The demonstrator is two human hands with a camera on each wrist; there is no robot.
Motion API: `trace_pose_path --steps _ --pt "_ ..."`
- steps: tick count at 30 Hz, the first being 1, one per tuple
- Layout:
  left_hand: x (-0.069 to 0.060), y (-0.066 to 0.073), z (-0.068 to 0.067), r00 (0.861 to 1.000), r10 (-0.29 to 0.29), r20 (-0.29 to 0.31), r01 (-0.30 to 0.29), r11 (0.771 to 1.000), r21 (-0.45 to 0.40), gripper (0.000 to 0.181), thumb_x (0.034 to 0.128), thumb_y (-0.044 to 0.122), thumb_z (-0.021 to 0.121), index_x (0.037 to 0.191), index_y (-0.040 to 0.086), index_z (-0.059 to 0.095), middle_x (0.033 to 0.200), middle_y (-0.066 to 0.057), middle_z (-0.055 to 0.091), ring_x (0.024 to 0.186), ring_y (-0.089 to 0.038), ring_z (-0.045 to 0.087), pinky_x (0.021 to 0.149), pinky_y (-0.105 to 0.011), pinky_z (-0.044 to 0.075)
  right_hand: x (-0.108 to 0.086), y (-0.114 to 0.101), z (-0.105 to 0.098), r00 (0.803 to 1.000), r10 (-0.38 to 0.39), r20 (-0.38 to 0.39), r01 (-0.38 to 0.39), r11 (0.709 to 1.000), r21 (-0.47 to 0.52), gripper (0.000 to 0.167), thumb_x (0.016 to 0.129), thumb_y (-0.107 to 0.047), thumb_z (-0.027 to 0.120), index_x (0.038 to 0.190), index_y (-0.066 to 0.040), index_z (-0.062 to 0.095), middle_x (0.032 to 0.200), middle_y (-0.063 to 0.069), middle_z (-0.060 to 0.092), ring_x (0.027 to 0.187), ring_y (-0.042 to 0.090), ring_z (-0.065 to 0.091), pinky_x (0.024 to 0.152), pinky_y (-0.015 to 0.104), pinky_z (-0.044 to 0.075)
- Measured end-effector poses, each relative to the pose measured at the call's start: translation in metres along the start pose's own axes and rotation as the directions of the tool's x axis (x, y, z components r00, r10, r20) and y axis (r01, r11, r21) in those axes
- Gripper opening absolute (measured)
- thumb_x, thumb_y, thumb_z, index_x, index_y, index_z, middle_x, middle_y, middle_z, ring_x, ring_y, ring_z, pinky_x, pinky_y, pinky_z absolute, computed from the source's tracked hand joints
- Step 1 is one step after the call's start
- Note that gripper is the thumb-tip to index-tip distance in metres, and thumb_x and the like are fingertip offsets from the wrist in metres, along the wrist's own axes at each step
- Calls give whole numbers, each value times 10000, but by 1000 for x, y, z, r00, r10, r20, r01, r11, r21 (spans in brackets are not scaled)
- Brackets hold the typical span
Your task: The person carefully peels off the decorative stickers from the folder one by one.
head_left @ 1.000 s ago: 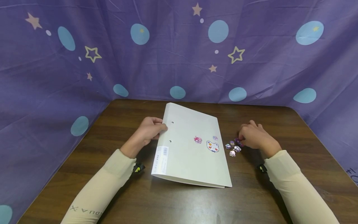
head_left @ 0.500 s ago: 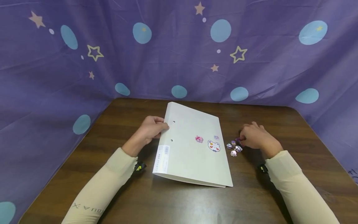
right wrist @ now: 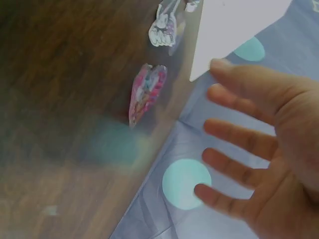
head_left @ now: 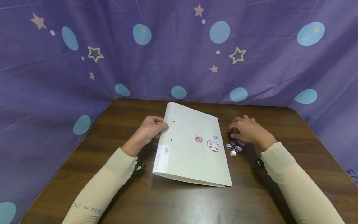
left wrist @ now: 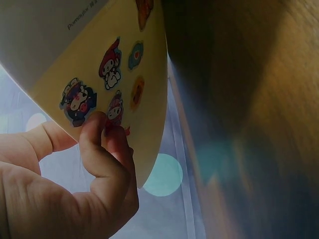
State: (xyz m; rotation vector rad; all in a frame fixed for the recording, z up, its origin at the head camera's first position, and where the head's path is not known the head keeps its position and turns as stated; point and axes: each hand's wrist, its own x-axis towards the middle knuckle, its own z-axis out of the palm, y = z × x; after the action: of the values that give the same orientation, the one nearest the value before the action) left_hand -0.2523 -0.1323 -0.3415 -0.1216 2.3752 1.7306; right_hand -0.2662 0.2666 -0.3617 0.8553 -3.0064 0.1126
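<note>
A white file folder point(head_left: 193, 155) lies on the table, its spine side propped up. On its front are a bear-face sticker point(head_left: 213, 146), a pink sticker point(head_left: 199, 139) and a small pale sticker point(head_left: 215, 137). My left hand point(head_left: 149, 129) grips the spine edge, thumb on top; in the left wrist view, curled fingers point(left wrist: 107, 159) press the underside, which bears several stickers such as a red-hooded one point(left wrist: 110, 67). My right hand point(head_left: 249, 130) hovers right of the folder, fingers spread, nothing seen in it. Just below it lie several shiny loose stickers point(head_left: 233, 153).
The brown wooden table point(head_left: 184, 203) carries the folder and the loose stickers. A purple curtain point(head_left: 167, 62) with stars and blue ovals hangs behind the table and along its sides. Black wrist straps point(head_left: 139, 166) show at the sleeves.
My right hand has lifted off the loose stickers, moved slightly left toward the folder, and its fingers have spread. The left hand keeps its grip on the folder.
</note>
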Motion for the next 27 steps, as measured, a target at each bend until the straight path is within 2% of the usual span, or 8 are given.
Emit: trace_pose_path --steps 6,15,22,27 --pt "0 0 0 1000 -3 1 3 1000 6 447 915 89 673 1310 -86 559 1218 -223 592 907 -255 656 733 -377 594 14 -11 8 996 -87 -7 87 996 -2 298 910 -275 795 1166 -124 766 1321 151 639 1183 401 533 930 622 445" --pt "0 1 1 1000 3 -4 -3 1000 14 450 914 95 677 1312 -78 564 1217 -218 597 903 -253 653 745 -387 589 20 -26 20 979 -202 -37 198 977 -82 247 922 -281 783 1131 -149 786 1299 125 652 1199 341 533 945 558 453" --pt "0 1 2 1000 4 -2 -4 1000 2 435 911 91 678 1298 -77 571 1204 -216 604 893 -252 663 731 -378 594 21 -34 21 969 -245 -36 237 959 -157 260 935 -301 767 1159 -170 781 1312 102 647 1218 342 543 932 536 467" --pt "0 1 2 1000 4 5 -4 1000 -3 451 913 91 675 1311 -88 559 1213 -226 599 899 -254 671 743 -386 602 22 -38 25 959 -280 -33 268 942 -203 247 958 -269 742 1168 -143 776 1301 96 656 1202 350 549 920 551 482"
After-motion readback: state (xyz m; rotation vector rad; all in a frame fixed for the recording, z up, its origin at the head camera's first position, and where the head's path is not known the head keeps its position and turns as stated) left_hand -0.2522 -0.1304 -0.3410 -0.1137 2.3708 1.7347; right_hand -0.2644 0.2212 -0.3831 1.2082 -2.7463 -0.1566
